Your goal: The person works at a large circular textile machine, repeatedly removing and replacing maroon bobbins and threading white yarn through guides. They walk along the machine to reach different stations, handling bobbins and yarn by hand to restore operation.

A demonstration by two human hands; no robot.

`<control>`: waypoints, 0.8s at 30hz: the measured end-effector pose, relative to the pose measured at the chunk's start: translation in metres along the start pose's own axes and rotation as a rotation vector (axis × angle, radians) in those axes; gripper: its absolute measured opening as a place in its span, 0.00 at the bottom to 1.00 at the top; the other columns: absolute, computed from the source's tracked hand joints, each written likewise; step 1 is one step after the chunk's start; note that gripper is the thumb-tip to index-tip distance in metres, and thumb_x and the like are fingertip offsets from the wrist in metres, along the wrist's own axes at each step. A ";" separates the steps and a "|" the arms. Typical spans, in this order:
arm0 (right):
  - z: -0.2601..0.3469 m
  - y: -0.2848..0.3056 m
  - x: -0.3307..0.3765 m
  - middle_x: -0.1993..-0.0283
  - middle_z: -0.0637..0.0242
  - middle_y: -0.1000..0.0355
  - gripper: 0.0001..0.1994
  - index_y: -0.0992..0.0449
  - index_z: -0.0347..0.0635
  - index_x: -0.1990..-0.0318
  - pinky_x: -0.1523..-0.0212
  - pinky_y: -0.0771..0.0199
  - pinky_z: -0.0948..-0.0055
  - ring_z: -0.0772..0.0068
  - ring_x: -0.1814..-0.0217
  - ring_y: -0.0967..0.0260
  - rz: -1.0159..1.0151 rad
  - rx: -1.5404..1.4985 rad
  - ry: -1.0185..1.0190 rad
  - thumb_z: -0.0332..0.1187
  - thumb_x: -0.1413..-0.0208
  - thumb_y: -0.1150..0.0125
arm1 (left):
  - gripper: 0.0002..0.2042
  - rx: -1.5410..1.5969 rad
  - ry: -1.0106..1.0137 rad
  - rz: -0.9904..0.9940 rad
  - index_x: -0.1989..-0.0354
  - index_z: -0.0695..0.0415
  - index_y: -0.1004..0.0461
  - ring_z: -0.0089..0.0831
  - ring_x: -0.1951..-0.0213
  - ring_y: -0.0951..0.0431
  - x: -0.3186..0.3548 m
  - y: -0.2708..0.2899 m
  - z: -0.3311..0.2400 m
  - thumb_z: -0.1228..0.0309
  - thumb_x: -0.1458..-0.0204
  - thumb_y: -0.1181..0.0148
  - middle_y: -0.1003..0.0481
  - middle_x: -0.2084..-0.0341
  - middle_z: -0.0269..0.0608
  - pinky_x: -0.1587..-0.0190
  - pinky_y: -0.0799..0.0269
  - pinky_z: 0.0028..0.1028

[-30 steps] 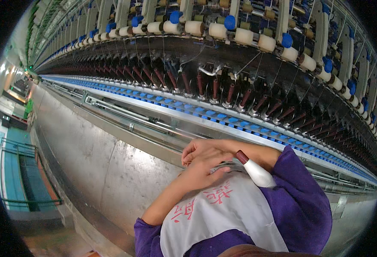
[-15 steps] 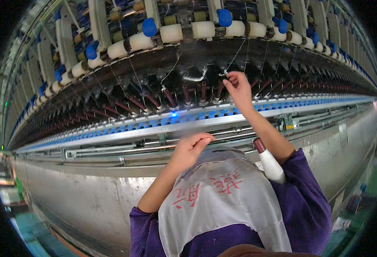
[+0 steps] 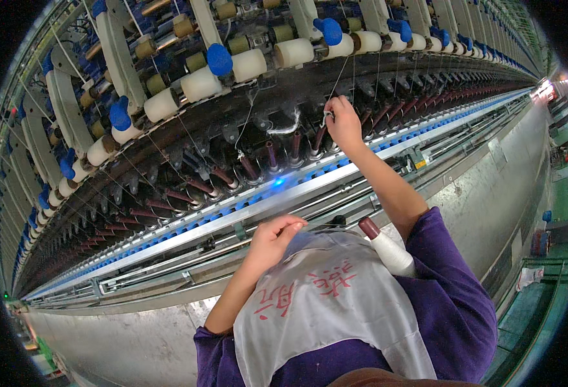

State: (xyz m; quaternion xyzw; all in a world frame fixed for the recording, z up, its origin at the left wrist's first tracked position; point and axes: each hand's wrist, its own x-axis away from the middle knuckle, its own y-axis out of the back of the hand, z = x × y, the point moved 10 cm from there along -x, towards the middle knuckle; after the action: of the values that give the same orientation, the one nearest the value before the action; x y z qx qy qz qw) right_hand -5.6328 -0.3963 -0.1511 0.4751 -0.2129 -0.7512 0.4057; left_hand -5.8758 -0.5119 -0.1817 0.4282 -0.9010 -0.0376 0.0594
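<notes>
My right hand (image 3: 344, 124) reaches to the spindle row, fingers closed in a pinch on a white yarn (image 3: 340, 79) that runs down from the rollers. A bit of white fibre shows at its fingertips, and a maroon spindle tube (image 3: 319, 140) stands just below. Low in front of my apron, my left hand (image 3: 274, 241) is closed with thumb and forefinger together; a faint thread seems to leave its fingertips toward the right. A white yarn bobbin (image 3: 390, 253) with a maroon tip lies tilted against my apron (image 3: 323, 316), beside my right upper arm.
White rollers (image 3: 248, 65) and blue knobs (image 3: 219, 59) line the spinning frame above. Loose white fibre (image 3: 285, 130) hangs left of my right hand. A blue-and-silver rail (image 3: 232, 205) and metal rods cross below the spindles, above a metal panel (image 3: 142, 342).
The view has tilted and turned. My right hand has closed in over the fibre and yarn by the spindle. My left hand stays pinched before the apron.
</notes>
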 end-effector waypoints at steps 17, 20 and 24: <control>-0.004 0.000 -0.017 0.80 0.59 0.29 0.10 0.28 0.37 0.77 0.76 0.30 0.69 0.60 0.78 0.29 0.175 -0.040 -0.015 0.33 0.58 0.33 | 0.10 0.039 0.045 0.024 0.62 0.61 0.25 0.22 0.65 0.26 -0.014 -0.020 0.001 0.68 0.45 0.48 0.23 0.69 0.37 0.60 0.33 0.22; -0.007 -0.005 -0.010 0.78 0.58 0.29 0.09 0.30 0.39 0.72 0.74 0.30 0.67 0.59 0.75 0.29 0.221 -0.080 -0.075 0.31 0.56 0.36 | 0.10 0.075 0.058 0.042 0.63 0.61 0.25 0.23 0.65 0.26 -0.020 -0.031 0.002 0.69 0.44 0.49 0.23 0.69 0.38 0.59 0.33 0.22; 0.001 -0.003 -0.010 0.73 0.58 0.31 0.10 0.34 0.40 0.67 0.68 0.31 0.63 0.54 0.69 0.31 0.201 -0.082 0.011 0.25 0.57 0.41 | 0.10 0.053 0.079 0.075 0.63 0.61 0.25 0.23 0.65 0.26 -0.028 -0.045 0.004 0.69 0.44 0.49 0.23 0.70 0.38 0.59 0.33 0.22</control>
State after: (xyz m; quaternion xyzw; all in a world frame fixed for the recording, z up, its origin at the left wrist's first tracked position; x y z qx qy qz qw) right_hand -5.6331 -0.3869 -0.1473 0.4385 -0.2264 -0.7122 0.4992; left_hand -5.8244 -0.5187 -0.1927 0.3966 -0.9140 0.0055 0.0850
